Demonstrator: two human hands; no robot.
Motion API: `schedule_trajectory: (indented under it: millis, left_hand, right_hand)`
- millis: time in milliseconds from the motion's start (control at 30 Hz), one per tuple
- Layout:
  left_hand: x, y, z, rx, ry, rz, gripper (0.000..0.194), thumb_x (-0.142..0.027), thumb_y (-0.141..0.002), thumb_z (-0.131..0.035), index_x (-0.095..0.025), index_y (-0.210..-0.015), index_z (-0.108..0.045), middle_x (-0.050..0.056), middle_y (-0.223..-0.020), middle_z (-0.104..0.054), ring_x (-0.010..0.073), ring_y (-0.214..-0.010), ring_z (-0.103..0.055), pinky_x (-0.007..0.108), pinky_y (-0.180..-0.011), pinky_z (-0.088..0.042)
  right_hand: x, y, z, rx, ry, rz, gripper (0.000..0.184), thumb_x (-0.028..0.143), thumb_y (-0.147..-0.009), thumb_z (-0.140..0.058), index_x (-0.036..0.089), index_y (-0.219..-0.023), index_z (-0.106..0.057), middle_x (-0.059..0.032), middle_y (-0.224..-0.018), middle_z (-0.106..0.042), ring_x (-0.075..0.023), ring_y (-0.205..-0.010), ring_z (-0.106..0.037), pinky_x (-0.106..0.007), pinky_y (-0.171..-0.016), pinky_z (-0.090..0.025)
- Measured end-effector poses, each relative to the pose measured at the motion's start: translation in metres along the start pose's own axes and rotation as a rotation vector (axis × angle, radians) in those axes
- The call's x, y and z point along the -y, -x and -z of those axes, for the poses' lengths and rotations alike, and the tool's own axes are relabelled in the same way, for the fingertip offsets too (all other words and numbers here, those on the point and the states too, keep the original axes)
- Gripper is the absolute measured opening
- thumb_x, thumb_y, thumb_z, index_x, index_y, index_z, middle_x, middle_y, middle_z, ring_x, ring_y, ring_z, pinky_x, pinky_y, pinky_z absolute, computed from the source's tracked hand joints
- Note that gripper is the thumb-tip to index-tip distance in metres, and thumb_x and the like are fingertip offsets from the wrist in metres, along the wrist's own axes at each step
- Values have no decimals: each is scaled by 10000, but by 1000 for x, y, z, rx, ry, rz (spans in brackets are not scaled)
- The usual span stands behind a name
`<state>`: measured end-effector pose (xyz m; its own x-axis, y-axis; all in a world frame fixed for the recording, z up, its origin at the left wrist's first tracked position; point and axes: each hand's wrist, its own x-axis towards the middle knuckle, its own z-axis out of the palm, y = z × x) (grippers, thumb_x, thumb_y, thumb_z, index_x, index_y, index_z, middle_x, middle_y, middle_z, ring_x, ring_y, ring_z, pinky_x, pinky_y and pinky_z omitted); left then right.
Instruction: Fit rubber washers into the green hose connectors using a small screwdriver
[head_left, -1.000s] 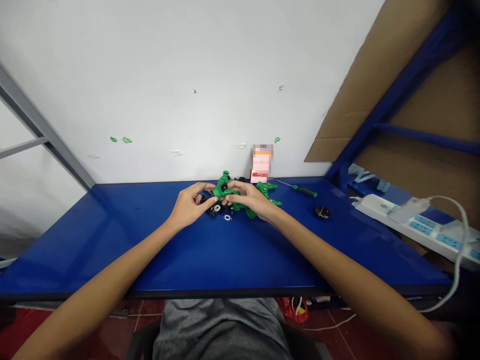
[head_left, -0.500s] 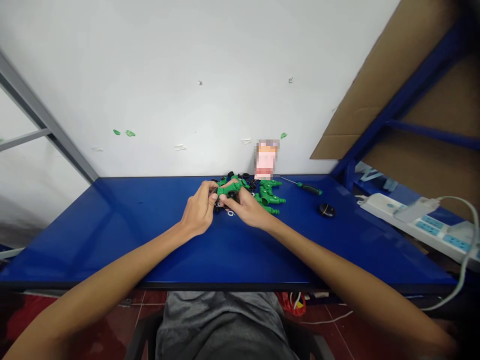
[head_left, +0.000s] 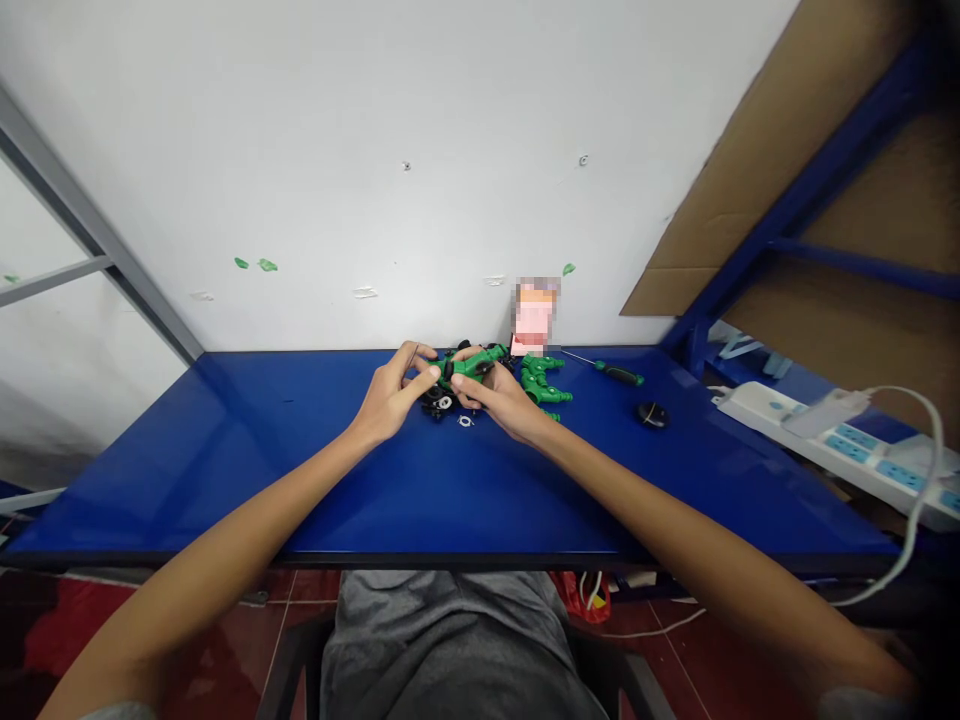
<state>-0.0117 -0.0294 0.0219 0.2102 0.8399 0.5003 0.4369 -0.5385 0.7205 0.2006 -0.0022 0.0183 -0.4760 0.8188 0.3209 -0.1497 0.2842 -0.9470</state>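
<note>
Green branched plastic fitting [head_left: 471, 370] held near small black-and-white parts [head_left: 445, 402]; body gripped by right hand [head_left: 514, 405], left end pinched by left hand [head_left: 388, 393]. Left end apparently being worked; firm counter-hold seemingly called for.

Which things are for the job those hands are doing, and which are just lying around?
Probably the job:
held green plastic fitting
loose green plastic fittings
little white ring

Probably just lying about:
green-and-black-handled screwdriver, unheld
round black thing with pale band
long white power strip
</note>
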Motion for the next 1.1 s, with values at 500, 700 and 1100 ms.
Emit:
schedule_trajectory:
  millis: [500, 700, 1100]
  left_hand:
    - [-19, 7, -4, 10, -259, -163, 342, -449, -976, -719, -218, -1208, -622, -28, -841, -655, 134, -670, -608, 262, -647, -441]
    - [-16, 7, -3, 64, -370, -254, 167, -308, -1012, -574, -213, -876, -592, -44, -650, -509, 135, -578, -508, 287, -625, -392]
    - [-14, 6, -4, 87, -396, -122, 176, -386, -983, -657, -215, -1021, -636, -23, -757, -641, 159, -654, -594, 298, -647, -424]
  right_hand:
    - [-1, 5, 4, 132, -397, -197, 434, 551, -878, -813, 227, -814, -531, 61, -620, -476, -69, -462, -259, -290, -532, -267]
    - [-4, 4, 4, 103, -435, -186, 404, 466, -922, -787, 214, -796, -498, 58, -619, -485, -58, -457, -236, -269, -514, -244]
    - [-9, 3, 6, 82, -406, -183, 372, 457, -933, -788, 205, -817, -541, 53, -635, -502, -55, -461, -264, -271, -519, -210]
